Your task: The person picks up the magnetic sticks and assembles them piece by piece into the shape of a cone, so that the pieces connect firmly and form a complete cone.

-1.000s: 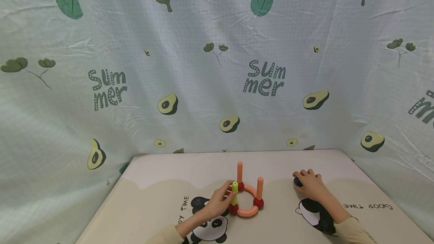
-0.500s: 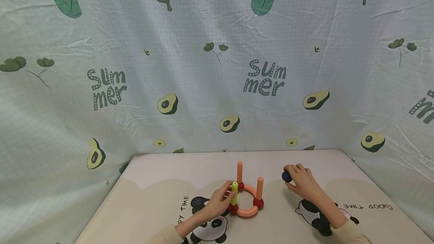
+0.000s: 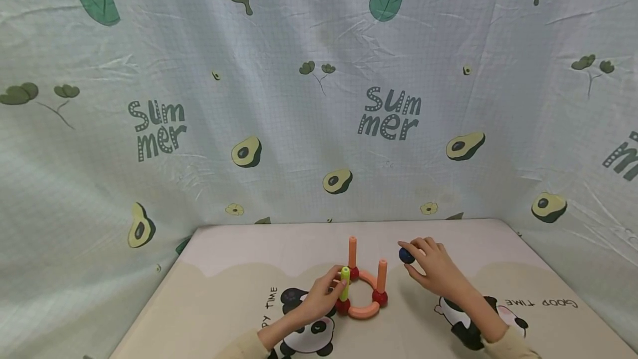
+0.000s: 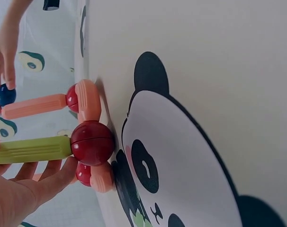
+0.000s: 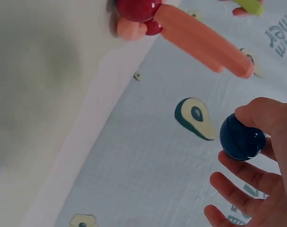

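A ring of curved orange rods (image 3: 364, 312) joined by red balls (image 3: 380, 297) lies on the table. Two orange sticks (image 3: 381, 276) and one yellow-green stick (image 3: 345, 284) stand upright from the balls. My left hand (image 3: 319, 295) holds the yellow-green stick, its fingers reaching down near the red ball (image 4: 92, 143) at its base. Right of the ring and above the table, my right hand (image 3: 441, 270) pinches a dark blue ball (image 5: 242, 137) between thumb and fingers. That ball is apart from the nearest orange stick (image 5: 205, 40).
The table (image 3: 239, 270) wears a cover printed with pandas (image 3: 306, 339) and lettering. Behind it hangs a pale curtain (image 3: 289, 115) with leaf and avocado prints, close along the far edge and both sides.
My right hand has lifted the blue ball off the right part of the table and carried it left toward the ring. The left hand stays on the yellow-green stick.
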Motion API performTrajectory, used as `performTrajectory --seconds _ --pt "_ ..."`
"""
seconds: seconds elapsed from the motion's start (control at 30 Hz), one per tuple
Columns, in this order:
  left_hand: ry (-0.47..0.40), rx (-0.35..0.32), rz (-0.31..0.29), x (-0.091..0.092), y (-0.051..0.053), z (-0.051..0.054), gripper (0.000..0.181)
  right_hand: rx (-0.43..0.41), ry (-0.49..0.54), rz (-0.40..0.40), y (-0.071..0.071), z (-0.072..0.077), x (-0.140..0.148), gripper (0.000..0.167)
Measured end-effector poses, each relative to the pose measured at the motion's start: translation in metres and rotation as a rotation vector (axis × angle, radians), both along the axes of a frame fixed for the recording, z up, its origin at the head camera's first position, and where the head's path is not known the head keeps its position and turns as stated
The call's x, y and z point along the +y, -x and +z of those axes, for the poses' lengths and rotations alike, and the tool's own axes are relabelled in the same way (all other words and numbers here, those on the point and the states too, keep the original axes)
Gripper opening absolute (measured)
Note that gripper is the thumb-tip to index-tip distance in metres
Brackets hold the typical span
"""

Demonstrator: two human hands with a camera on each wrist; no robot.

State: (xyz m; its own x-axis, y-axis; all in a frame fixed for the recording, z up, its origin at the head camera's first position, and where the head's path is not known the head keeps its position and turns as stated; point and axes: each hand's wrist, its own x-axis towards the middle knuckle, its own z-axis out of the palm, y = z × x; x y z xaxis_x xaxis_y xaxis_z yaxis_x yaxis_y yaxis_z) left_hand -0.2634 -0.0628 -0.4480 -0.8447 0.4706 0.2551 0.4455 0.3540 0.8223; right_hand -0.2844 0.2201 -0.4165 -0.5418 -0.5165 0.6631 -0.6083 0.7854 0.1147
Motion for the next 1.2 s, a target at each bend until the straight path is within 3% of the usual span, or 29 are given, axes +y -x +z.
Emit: performTrajectory --seconds 0.6,0.73,0.83,0.97,1.2 --pt "0.004 0.009 -0.010 -0.001 -0.002 0.002 0.027 -0.014 0.003 0.052 -0.012 0.012 -0.029 0.047" --pt "-0.003 -0.011 -0.014 0.001 -0.011 0.017 0.027 -0.039 -0.002 0.051 -0.015 0.014 -0.039 0.044" --pt "-0.007 -0.016 -0.011 0.001 -0.011 0.019 0.026 -0.043 -0.008 0.056 -0.016 0.014 -0.045 0.044" --pt "0.012 -0.021 -0.006 0.001 -0.002 0.007 0.029 -0.005 -0.015 0.091 -0.014 0.013 -0.051 0.048" --pt "0.025 -0.005 -0.010 0.004 0.004 0.004 0.028 -0.029 -0.035 0.118 -0.013 0.008 -0.061 0.052"
